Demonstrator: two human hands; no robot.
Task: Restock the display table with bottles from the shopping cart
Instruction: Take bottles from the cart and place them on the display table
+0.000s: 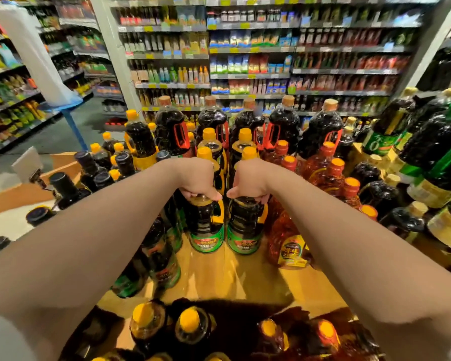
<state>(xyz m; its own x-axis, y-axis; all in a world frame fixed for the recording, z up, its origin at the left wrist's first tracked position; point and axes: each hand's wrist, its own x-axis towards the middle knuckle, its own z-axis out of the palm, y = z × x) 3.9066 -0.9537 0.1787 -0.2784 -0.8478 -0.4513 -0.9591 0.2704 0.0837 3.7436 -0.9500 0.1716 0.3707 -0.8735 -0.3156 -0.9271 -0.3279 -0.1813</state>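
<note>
The fingers of the left hand (pixel 198 182) are curled shut over the top of the left bottle (pixel 206 224); the right hand (pixel 248 182) is clenched the same way over the cap of the right bottle (pixel 244 225). The caps are hidden under the fists.

Both bottles stand upright, long axis vertical, necks up, side by side and nearly touching on the yellow display table (pixel 219 277). Each holds dark liquid, has a yellow side handle and wears a green band label with a red panel; the writing on it is too blurred to read.

At 3 o'clock from them stands an amber bottle (pixel 287 238) with a yellow label, also unreadable. At 12 o'clock rise rows of yellow-capped bottles (pixel 211 144). At 2 o'clock a green label (pixel 378 145) shows a large "0". At 6 o'clock more yellow caps (pixel 190 320) show near the frame's lower edge.
</note>
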